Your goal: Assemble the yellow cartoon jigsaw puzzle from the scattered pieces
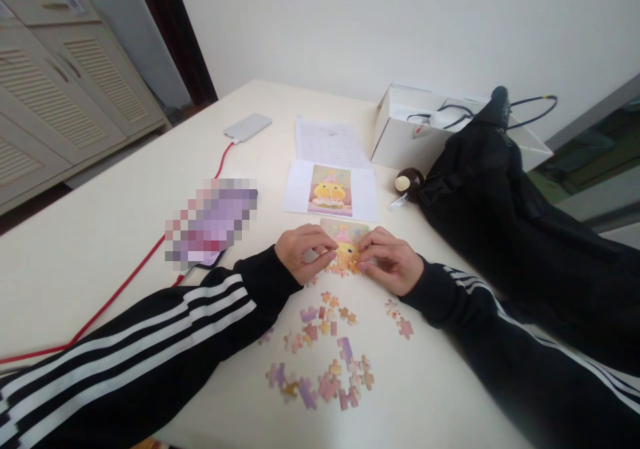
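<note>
Loose pink-and-purple cardboard jigsaw pieces [329,388] lie nearer than the grip, left hand [306,252] and right hand [393,259] have fingertips nearly together at opposite sides of the part-built yellow-and-pink jigsaw [346,242], can't tell if either pinches a piece, white picture-printed paper sheet [332,190] just beyond.

From the near side, one head-worn view looks forward and down, close over the table [125,216], toward the far wall [400,29].
</note>
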A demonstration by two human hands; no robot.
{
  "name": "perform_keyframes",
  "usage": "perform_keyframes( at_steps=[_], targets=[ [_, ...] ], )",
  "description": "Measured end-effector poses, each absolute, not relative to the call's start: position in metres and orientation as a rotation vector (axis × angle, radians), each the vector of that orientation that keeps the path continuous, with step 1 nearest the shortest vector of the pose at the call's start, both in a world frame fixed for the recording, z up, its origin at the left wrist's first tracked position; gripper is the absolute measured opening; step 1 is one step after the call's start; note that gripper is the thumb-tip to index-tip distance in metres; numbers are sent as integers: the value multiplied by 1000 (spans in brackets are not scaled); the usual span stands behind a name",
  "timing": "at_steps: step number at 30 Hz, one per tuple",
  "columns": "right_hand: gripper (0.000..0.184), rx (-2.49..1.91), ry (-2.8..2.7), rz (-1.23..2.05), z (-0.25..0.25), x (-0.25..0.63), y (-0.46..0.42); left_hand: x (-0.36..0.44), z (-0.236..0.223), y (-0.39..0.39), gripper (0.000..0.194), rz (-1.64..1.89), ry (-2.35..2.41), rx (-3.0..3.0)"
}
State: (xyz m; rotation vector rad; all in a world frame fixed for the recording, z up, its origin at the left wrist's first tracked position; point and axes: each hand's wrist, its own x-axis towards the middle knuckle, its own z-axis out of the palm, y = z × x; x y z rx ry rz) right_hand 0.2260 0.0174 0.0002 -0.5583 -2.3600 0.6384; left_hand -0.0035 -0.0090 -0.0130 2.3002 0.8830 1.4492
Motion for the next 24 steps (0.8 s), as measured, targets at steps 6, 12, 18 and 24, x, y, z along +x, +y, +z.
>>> perform_keyframes(
  at_steps=[6,12,18,24],
  targets=[
    [7,-540,-2365,638,1,225,18,-4,-15,-9,6,1453,853,2317],
    [13,-512,-2332,624,1,224,20,-4,-13,-11,8,1448,823,2374],
    [9,-579,-2262,561,4,211,15,4,-10,-11,13,1511,676,2414],
    [10,-650,-2179,509,7,205,13,1,-7,-8,8,1514,918,2221]
  ],
)
